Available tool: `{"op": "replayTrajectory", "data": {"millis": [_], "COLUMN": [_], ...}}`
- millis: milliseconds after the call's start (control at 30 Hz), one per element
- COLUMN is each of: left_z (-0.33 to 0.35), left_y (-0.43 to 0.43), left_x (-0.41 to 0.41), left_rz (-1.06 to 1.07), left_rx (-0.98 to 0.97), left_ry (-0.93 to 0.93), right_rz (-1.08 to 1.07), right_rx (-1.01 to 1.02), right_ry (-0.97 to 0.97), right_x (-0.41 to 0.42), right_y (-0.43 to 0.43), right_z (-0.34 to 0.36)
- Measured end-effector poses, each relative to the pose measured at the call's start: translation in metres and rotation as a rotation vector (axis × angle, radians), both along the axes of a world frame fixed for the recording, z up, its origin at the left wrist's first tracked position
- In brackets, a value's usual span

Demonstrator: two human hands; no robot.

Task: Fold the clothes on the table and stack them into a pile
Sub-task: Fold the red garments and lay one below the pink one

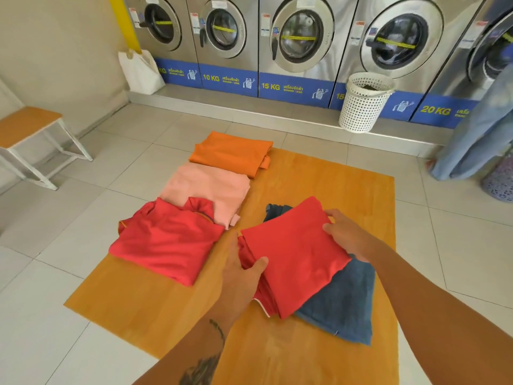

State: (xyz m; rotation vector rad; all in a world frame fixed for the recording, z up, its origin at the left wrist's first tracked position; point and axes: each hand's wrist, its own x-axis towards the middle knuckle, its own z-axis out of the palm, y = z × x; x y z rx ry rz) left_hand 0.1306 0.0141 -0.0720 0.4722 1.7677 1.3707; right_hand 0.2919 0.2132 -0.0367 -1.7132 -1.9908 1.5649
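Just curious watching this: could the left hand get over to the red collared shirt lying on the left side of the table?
Probably yes. The left hand is beside the red collared shirt, with only bare table between them, but it now grips the folded red garment and would need to let go.

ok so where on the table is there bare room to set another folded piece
Free: the far right of the table, beyond the blue garment, and the near left strip below the red collared shirt. Crowded: the left edge, where the orange, pink and red pieces lie in a row.

Matt cloth shirts (pixel 297 254) on smooth (wood-look) table (pixel 333 184).
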Motion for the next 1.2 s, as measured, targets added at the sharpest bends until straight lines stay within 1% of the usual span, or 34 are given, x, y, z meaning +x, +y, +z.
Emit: {"op": "replayTrajectory", "data": {"millis": [67, 167, 233, 300, 367, 433, 467, 500, 567, 600, 633, 767, 867, 933, 1000, 1100, 1200], "left_z": [0.002, 0.01, 0.013, 0.013, 0.012, 0.013, 0.013, 0.012, 0.008, 0.006, 0.004, -0.003, -0.003, -0.003, 0.002, 0.002, 0.006], "left_y": [0.004, 0.009, 0.01, 0.011, 0.011, 0.009, 0.006, 0.003, -0.004, -0.006, -0.008, -0.013, -0.018, -0.021, -0.024, -0.032, -0.046], "left_x": [0.006, 0.021, 0.029, 0.031, 0.021, -0.002, -0.015, -0.029, -0.048, -0.051, -0.051, -0.042, -0.051, -0.06, -0.069, -0.098, -0.132], "left_rz": [-0.035, -0.098, -0.127, -0.145, -0.153, -0.15, -0.153, -0.156, -0.187, -0.205, -0.22, -0.288, -0.282, -0.268, -0.279, -0.335, -0.392], "left_rx": [-0.072, -0.21, -0.198, -0.097, -0.011, 0.041, 0.042, 0.019, -0.031, -0.044, -0.046, 0.017, 0.026, 0.055, 0.102, 0.124, 0.127], "left_ry": [0.187, 0.472, 0.567, 0.523, 0.437, 0.423, 0.41, 0.391, 0.333, 0.303, 0.286, 0.313, 0.332, 0.321, 0.313, 0.314, 0.337], "right_rz": [-0.041, -0.052, -0.021, -0.01, -0.062, -0.105, -0.086, -0.038, 0.09, 0.106, 0.081, -0.088, -0.141, -0.171, -0.176, -0.17, -0.274], "right_rx": [-0.042, -0.017, -0.006, -0.021, -0.079, -0.141, -0.13, -0.083, 0.058, 0.118, 0.142, 0.11, 0.15, 0.145, 0.074, 0.005, -0.052], "right_ry": [0.036, 0.005, 0.0, 0.03, 0.106, 0.154, 0.121, 0.044, -0.158, -0.217, -0.228, -0.102, 0.013, 0.156, 0.303, 0.313, 0.346], "right_x": [0.005, 0.004, 0.001, 0.001, 0.004, 0.011, 0.014, 0.016, 0.015, 0.013, 0.011, 0.009, 0.014, 0.018, 0.017, -0.001, -0.028], "right_y": [-0.008, -0.022, -0.029, -0.035, -0.041, -0.047, -0.05, -0.053, -0.064, -0.071, -0.076, -0.088, -0.088, -0.093, -0.105, -0.128, -0.149], "right_z": [-0.002, -0.004, -0.002, 0.002, 0.011, 0.018, 0.017, 0.014, 0.003, -0.004, -0.011, -0.019, -0.017, -0.011, -0.004, 0.008, 0.012]}}
